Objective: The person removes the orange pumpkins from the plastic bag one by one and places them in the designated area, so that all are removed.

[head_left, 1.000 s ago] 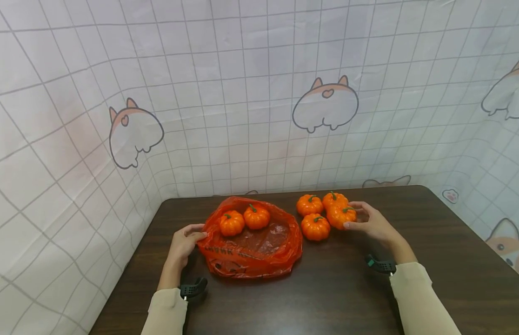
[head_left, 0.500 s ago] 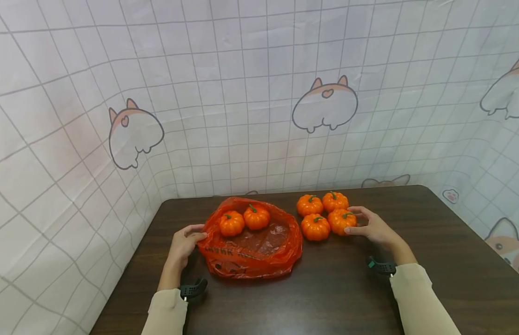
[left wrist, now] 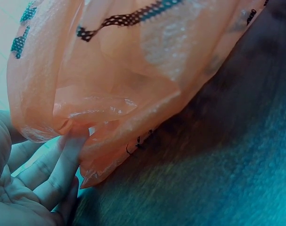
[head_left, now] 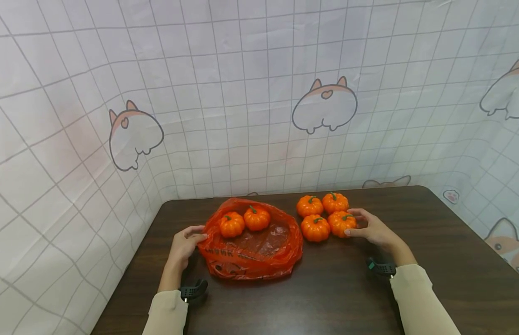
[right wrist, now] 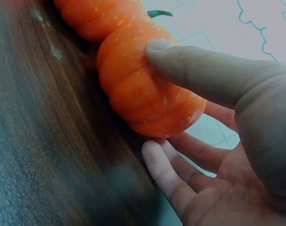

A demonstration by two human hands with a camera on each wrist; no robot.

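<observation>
My left hand (head_left: 183, 243) pinches the left rim of a red-orange plastic bag (head_left: 251, 270) that lies with its mouth spread. In the left wrist view, the thin film of the bag (left wrist: 114, 75) is caught at my fingertips (left wrist: 77, 139). Inside sit two small orange pumpkins, one at the left (head_left: 232, 226) and one farther back (head_left: 257, 218). At the right, my right hand (head_left: 370, 229) holds a small pumpkin (head_left: 341, 224) by its right side. The right wrist view shows my thumb (right wrist: 190, 66) on this pumpkin (right wrist: 138, 94), with the other fingers below it.
Beside the held pumpkin are a front-left pumpkin (head_left: 316, 229), a back-left pumpkin (head_left: 309, 207) and a back pumpkin (head_left: 336, 203), close together. They stand on a dark wooden table (head_left: 293, 307). A white checked cloth (head_left: 259, 153) with dog drawings hangs behind.
The pumpkin in my right hand has come down from overlapping the back pumpkin to a place beside the front-left one. My left hand and the bag look unchanged.
</observation>
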